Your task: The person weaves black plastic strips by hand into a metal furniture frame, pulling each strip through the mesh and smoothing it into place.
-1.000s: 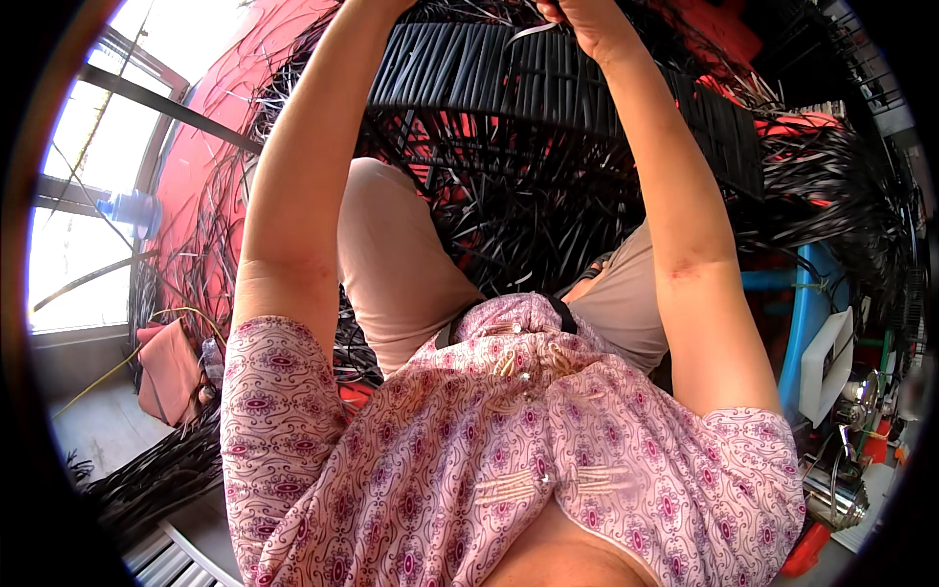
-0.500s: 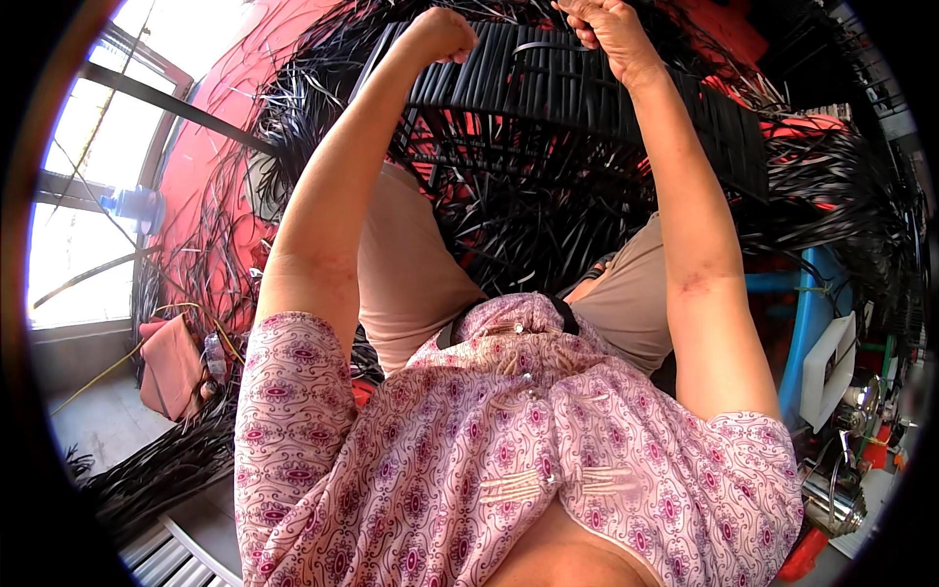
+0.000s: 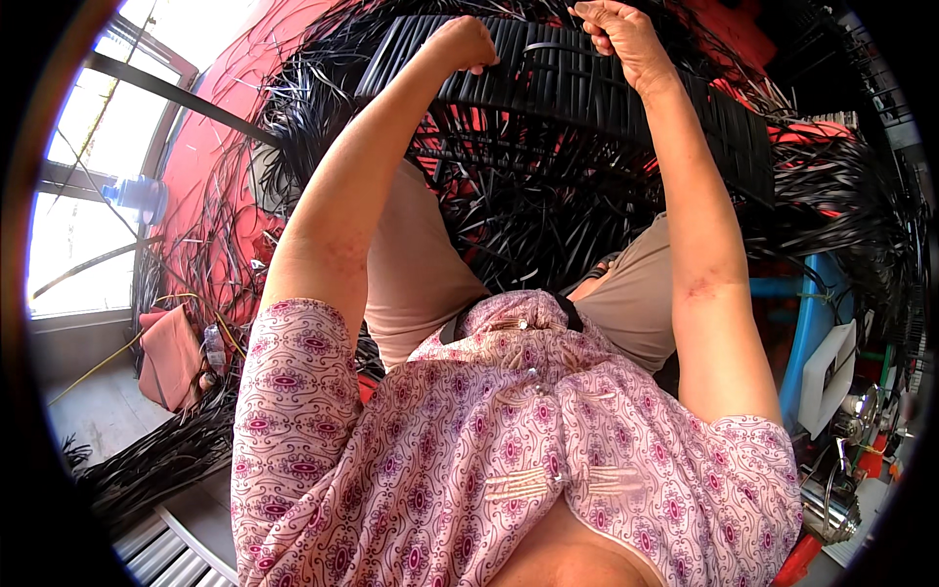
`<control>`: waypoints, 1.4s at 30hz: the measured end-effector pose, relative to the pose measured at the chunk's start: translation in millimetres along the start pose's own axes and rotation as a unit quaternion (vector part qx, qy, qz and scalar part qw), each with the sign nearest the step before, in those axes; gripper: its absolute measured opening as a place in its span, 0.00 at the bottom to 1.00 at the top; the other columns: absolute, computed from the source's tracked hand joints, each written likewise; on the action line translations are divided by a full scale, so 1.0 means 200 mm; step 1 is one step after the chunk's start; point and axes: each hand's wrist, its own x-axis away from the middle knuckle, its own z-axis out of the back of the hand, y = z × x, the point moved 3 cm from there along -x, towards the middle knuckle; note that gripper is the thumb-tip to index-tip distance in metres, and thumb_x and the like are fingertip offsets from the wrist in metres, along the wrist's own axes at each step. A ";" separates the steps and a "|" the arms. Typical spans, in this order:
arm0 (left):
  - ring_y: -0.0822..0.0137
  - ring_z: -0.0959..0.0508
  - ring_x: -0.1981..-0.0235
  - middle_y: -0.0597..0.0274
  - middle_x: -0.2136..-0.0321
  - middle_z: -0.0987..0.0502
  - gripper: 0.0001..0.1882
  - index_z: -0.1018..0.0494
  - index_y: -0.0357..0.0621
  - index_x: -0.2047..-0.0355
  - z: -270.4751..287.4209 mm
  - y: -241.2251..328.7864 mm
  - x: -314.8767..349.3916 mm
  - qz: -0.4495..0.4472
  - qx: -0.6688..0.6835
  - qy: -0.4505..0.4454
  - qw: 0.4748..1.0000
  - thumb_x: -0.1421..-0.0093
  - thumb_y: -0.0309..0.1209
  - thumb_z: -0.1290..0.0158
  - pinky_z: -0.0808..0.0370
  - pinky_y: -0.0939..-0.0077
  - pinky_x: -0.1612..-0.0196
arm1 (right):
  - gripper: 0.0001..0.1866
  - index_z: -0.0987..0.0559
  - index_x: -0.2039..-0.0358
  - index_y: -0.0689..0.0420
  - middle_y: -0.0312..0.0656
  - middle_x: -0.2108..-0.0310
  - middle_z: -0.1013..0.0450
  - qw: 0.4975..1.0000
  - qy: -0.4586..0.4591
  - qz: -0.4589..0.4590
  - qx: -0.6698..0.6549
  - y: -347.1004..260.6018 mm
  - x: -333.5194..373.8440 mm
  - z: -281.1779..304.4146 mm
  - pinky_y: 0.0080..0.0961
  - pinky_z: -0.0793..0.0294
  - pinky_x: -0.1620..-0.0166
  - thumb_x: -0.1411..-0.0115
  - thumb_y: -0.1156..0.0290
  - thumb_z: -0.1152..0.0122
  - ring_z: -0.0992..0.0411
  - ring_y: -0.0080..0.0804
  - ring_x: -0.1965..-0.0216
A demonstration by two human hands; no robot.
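A black woven piece, with rows of flat strips wrapped side by side over a frame, lies across in front of my knees. My left hand is closed at its upper left part, knuckles up; what its fingers hold is hidden. To the right, my right hand is raised over the piece, thumb and finger pinched together on what looks like a thin black strip. A loose black strip curves over the wrapped surface between my hands, reaching toward the right fingers.
Heaps of loose black strips surround the piece, over a red surface. A blue plastic item and a white panel stand at the right. On the left are a window, a clear blue bottle and a pinkish cloth.
Both hands sit slightly further right and lower in the picture, and the woven piece has shifted the same way. The right hand stays pinched, the left closed.
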 end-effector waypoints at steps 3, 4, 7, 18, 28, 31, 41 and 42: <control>0.74 0.22 0.83 0.65 0.85 0.22 0.11 0.18 0.45 0.73 0.01 -0.05 -0.01 -0.040 -0.005 0.024 0.999 0.46 0.39 0.41 0.24 0.77 0.75 | 0.10 0.20 0.70 0.59 0.29 0.81 0.31 1.000 0.000 -0.004 0.001 0.00 0.00 -0.01 0.15 0.40 0.81 0.39 0.66 0.40 0.39 0.14 0.84; 0.74 0.22 0.84 0.65 0.86 0.22 0.11 0.19 0.45 0.73 0.01 -0.07 -0.01 -0.050 -0.040 0.029 0.998 0.46 0.39 0.41 0.24 0.77 0.75 | 0.10 0.20 0.70 0.59 0.29 0.81 0.31 1.000 0.001 -0.008 0.002 -0.01 0.00 -0.01 0.15 0.40 0.81 0.40 0.66 0.40 0.39 0.14 0.84; 0.73 0.22 0.84 0.65 0.86 0.22 0.13 0.19 0.44 0.76 0.02 -0.04 -0.02 0.002 -0.053 0.012 0.999 0.46 0.41 0.40 0.24 0.76 0.74 | 0.10 0.19 0.70 0.59 0.29 0.81 0.31 1.000 0.006 -0.003 0.007 0.00 0.00 0.01 0.14 0.40 0.80 0.39 0.66 0.40 0.39 0.14 0.84; 0.69 0.21 0.83 0.64 0.86 0.22 0.16 0.21 0.40 0.79 0.01 -0.05 -0.07 0.074 -0.074 -0.006 0.994 0.51 0.42 0.38 0.22 0.74 0.73 | 0.11 0.18 0.68 0.60 0.29 0.80 0.30 1.000 -0.024 -0.008 0.015 0.05 -0.01 -0.02 0.14 0.39 0.79 0.37 0.66 0.42 0.38 0.14 0.82; 0.64 0.19 0.76 0.58 0.80 0.19 0.10 0.21 0.41 0.78 -0.06 -0.18 -0.17 -0.192 -0.276 -0.018 0.942 0.51 0.35 0.41 0.22 0.70 0.67 | 0.09 0.15 0.70 0.56 0.29 0.80 0.27 0.984 0.002 0.004 0.179 0.19 -0.08 -0.18 0.11 0.34 0.76 0.43 0.64 0.34 0.34 0.13 0.81; 0.55 0.18 0.63 0.51 0.72 0.18 0.11 0.20 0.37 0.74 -0.06 -0.08 -0.14 -0.175 -0.324 -0.039 0.929 0.52 0.32 0.43 0.23 0.67 0.56 | 0.12 0.15 0.73 0.58 0.36 0.78 0.21 0.931 0.008 -0.010 0.364 0.26 -0.15 -0.24 0.21 0.26 0.67 0.49 0.62 0.32 0.25 0.22 0.77; 0.69 0.23 0.80 0.65 0.82 0.23 0.04 0.20 0.45 0.75 -0.04 -0.16 -0.19 -0.094 -0.105 -0.079 0.987 0.50 0.31 0.42 0.27 0.75 0.77 | 0.13 0.17 0.79 0.54 0.44 0.74 0.21 0.817 0.019 0.019 0.576 0.69 -0.45 -0.23 0.33 0.23 0.61 0.55 0.57 0.37 0.22 0.43 0.68; 0.71 0.25 0.82 0.64 0.83 0.23 0.06 0.21 0.42 0.76 -0.03 -0.19 -0.18 -0.075 0.000 -0.068 0.995 0.50 0.32 0.42 0.29 0.76 0.78 | 0.12 0.17 0.79 0.53 0.44 0.74 0.21 0.814 0.010 0.026 0.580 0.70 -0.46 -0.24 0.32 0.23 0.61 0.54 0.57 0.37 0.22 0.43 0.67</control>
